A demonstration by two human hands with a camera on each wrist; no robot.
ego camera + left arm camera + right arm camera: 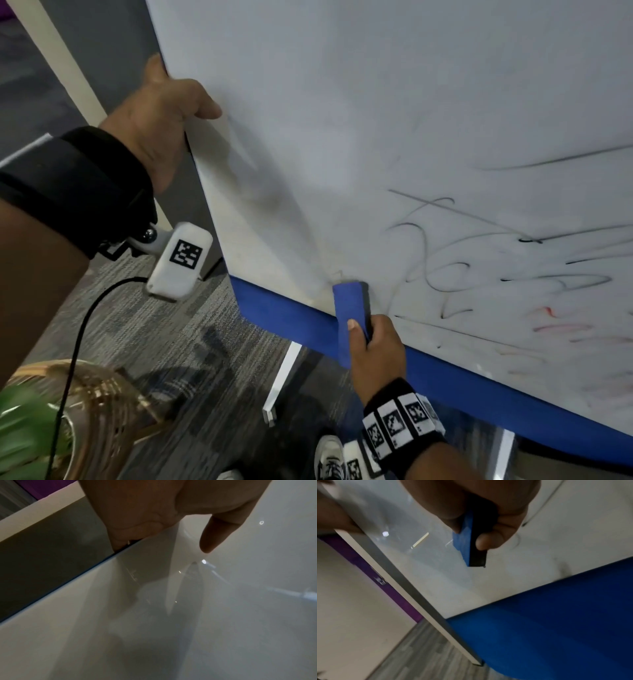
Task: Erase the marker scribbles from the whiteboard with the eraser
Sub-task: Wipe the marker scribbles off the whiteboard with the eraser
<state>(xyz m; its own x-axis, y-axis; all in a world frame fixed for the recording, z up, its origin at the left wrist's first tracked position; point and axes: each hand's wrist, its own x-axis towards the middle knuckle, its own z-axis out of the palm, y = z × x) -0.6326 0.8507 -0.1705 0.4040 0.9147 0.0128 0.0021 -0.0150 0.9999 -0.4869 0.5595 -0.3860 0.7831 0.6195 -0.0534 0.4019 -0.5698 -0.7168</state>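
Observation:
The whiteboard (376, 120) fills most of the head view, with a blue band along its bottom edge. Black and faint red marker scribbles (479, 267) cover its lower right part. My right hand (373, 346) grips a blue eraser (351, 308) with a dark felt face, held upright against the board's lower edge just left of the scribbles. In the right wrist view the eraser (471, 545) is pinched between thumb and fingers. My left hand (164, 116) grips the board's left edge, thumb on the front; the left wrist view shows the thumb (221, 532) over the board (171, 615).
A blue band (294, 318) runs along the board's bottom. A white stand leg (281, 380) reaches onto grey carpet below. A wicker basket with a green plant (68, 411) sits at the bottom left, a black cable running past it. A shoe (329, 459) shows at the bottom.

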